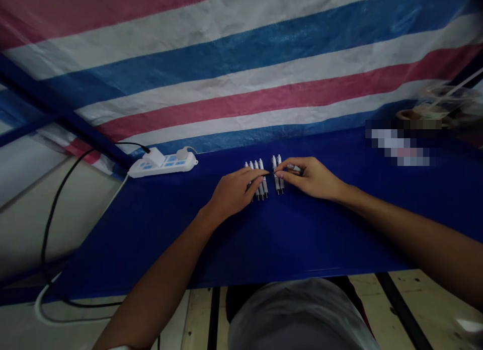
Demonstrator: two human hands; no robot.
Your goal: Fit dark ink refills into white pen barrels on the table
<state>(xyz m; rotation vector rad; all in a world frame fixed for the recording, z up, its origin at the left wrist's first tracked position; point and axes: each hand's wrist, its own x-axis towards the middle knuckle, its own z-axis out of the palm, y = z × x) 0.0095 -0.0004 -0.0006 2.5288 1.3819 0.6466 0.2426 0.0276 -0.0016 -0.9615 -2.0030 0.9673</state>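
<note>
A grey-and-white pen (294, 167) is held level between my two hands, above the blue table. My right hand (315, 179) is closed round its body with thumb and fingertips, and one end sticks out behind the fingers. Thumb and forefinger of my left hand (234, 190) pinch at the dark end of the same pen; the exact contact is too small to make out. Several similar pens (261, 189) lie side by side beneath the left fingers, partly covered by them. Two more pens (279, 184) lie parallel just below the right fingertips.
The blue table (302, 239) carries a white power strip (166, 164) with plugs at the back left. A black cable (55, 209) hangs off the left side. Striped sheeting (241, 78) rises behind. At the back right are a blurred-out item (402, 146) and a brownish round object (418, 117).
</note>
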